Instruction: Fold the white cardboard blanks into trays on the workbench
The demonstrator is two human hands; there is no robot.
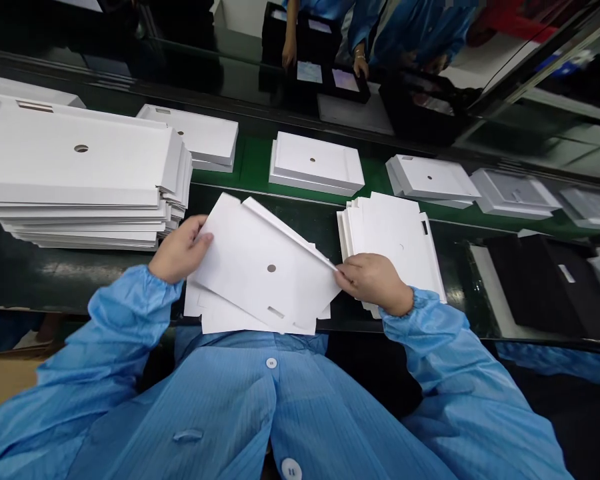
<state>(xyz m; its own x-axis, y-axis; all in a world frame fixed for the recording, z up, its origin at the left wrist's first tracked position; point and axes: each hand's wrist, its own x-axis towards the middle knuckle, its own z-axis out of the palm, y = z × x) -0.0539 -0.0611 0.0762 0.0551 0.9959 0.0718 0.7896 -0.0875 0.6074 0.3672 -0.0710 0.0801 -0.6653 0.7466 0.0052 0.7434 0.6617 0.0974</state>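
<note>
"Pinching which edges, are your two hands?"

"Your left hand (183,250) is clamped on the left edge of the white sheet (253,257); your right hand (370,280) is clamped on the right end of its folded flap (289,233). The sheet sits mid-frame, slanted over loose sheets (260,325)."

"And your room?"

"Dark bench (300,215) shows between your sheet's top and the green strip (253,163). The tall stack (80,177), left of frame, crowds your left hand; the lower stack (390,240) is right by your right."
</note>
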